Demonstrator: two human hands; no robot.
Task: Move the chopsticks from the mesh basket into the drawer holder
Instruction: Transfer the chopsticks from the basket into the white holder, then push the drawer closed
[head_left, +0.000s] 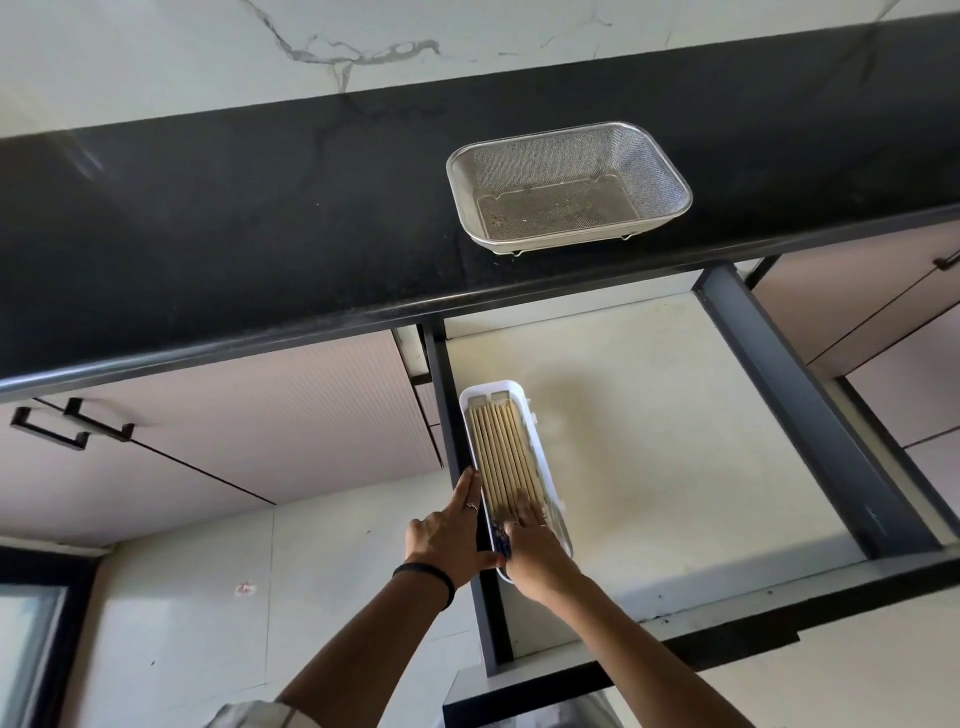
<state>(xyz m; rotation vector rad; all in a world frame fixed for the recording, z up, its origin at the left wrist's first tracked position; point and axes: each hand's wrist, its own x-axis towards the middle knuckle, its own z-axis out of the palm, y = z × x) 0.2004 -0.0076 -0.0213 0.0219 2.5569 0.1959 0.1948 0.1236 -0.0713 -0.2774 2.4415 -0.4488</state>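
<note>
mesh basket (569, 187) upper centre on the surface looks empty; chopsticks (503, 457) lie in the white holder (540, 447) lower centre; left hand (451, 535) flat against its edge, right hand (530, 540) flat on the sticks, neither grip clamped; only tidying seems left

Pale chopsticks (503, 462) flat in white drawer holder (545, 467); mesh basket (660, 171) bare.

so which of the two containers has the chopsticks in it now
The white holder in the open drawer, under both hands, holds the chopsticks. The mesh basket on the black counter has none.
</note>
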